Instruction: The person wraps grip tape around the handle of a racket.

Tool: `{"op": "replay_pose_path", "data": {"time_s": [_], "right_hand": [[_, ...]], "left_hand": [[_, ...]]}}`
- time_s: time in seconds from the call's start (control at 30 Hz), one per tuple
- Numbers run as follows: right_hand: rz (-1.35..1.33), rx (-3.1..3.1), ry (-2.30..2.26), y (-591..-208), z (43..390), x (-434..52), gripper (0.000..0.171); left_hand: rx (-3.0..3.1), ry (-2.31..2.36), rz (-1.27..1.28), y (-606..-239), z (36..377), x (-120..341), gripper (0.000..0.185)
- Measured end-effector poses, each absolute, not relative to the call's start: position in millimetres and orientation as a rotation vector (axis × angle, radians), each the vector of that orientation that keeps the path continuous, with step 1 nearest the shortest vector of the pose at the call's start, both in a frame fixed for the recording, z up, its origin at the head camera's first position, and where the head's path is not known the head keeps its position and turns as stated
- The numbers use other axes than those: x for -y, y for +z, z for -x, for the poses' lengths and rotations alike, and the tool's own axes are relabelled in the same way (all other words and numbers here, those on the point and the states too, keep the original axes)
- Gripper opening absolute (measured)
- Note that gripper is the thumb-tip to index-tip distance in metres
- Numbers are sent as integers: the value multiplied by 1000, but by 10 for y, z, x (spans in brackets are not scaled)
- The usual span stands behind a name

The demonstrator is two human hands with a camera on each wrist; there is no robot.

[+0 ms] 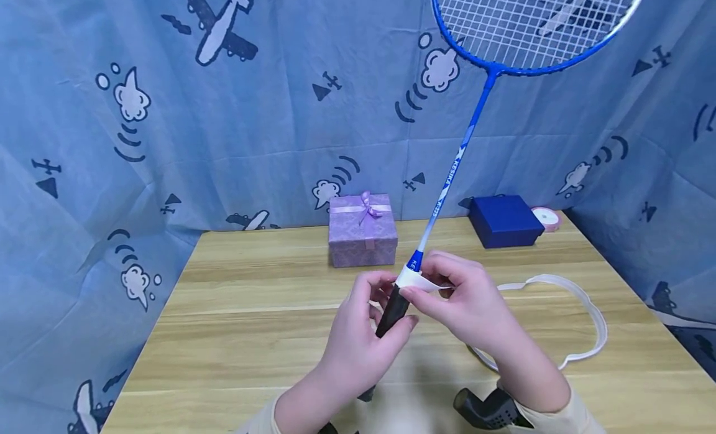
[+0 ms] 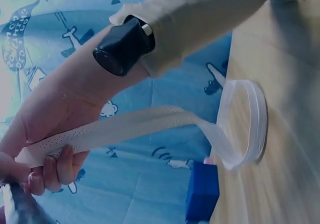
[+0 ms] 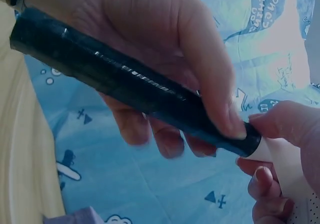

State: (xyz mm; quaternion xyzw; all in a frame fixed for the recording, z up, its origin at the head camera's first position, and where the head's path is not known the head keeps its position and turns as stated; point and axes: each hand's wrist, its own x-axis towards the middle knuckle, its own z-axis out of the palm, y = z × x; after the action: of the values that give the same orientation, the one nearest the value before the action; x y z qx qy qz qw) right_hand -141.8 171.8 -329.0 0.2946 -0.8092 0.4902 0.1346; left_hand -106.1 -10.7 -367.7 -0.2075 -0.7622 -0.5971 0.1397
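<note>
Here there is one racket [image 1: 447, 179], one white tape [image 1: 582, 309], two boxes and one small roll. The racket has a blue frame with white strings, a blue and white shaft, and a black handle [image 3: 130, 83]. It slants up and away from both hands, over the table [image 1: 252, 309]. The left hand [image 1: 358, 334] has its fingers curled round the handle, thumb on top. The right hand [image 1: 470, 297], just beside it, pinches the tape's end against the top of the handle. The tape is a long perforated strip; it trails to the right of the right hand and loops on the table. Beyond the hands stand a purple box [image 1: 362, 230] with a ribbon bow and a dark blue box [image 1: 505, 220], the pink roll [image 1: 547, 217] just beside the latter.
</note>
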Motion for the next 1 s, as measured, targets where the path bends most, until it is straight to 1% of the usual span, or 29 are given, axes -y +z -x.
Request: {"op": "replay_pose_path", "data": {"time_s": [0.13, 0.27, 0.6, 1.0], "right_hand": [[-842, 2351, 1352, -3284, 1413, -1701, 23], [-814, 2358, 1342, -3284, 1408, -1697, 25], [-798, 2358, 1314, -3284, 1413, -1691, 30], [-792, 2387, 1281, -3289, 1413, -1689, 27]], "left_hand": [[2231, -1469, 549, -3667, 1057, 123, 43], [2230, -1402, 559, -3669, 1058, 132, 37], [2248, -1354, 566, -3683, 1068, 150, 33], [2281, -1181, 546, -3679, 1074, 160, 30]]}}
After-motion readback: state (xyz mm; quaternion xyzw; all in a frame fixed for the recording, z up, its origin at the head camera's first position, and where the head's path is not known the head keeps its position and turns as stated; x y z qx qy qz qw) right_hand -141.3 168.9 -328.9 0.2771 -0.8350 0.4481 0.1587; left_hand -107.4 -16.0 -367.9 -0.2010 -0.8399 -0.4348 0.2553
